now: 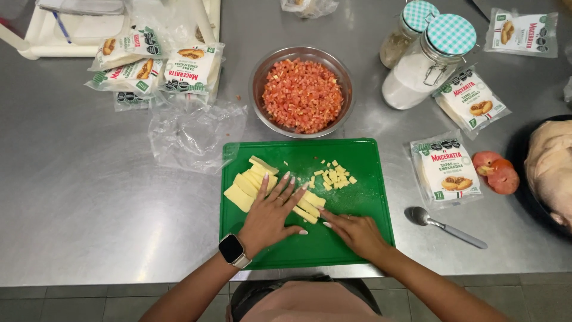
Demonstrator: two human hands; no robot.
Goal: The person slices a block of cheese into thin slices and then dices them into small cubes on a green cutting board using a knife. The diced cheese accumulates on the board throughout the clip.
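Observation:
A green cutting board (pixel 357 155) lies on the steel counter in front of me. On its left part sit pale yellow cheese slices (pixel 247 182), fanned and stacked. My left hand (pixel 271 214), with a smartwatch on the wrist, lies flat with fingers spread on the slices' right end. My right hand (pixel 354 229) rests on the board just to the right, its fingertips touching the lowest cheese strips (pixel 310 209). A small heap of diced cheese cubes (pixel 333 176) lies near the board's middle. I see no knife in either hand.
A steel bowl (pixel 262 65) of diced tomato stands behind the board. Dough-disc packets (pixel 190 68) and an empty plastic wrapper (pixel 193 134) lie at left, more packets (pixel 447 173) at right. Two checked-lid jars (pixel 429 62), a spoon (pixel 444 226), tomato pieces (pixel 497 173) and raw chicken (pixel 551 164) sit right.

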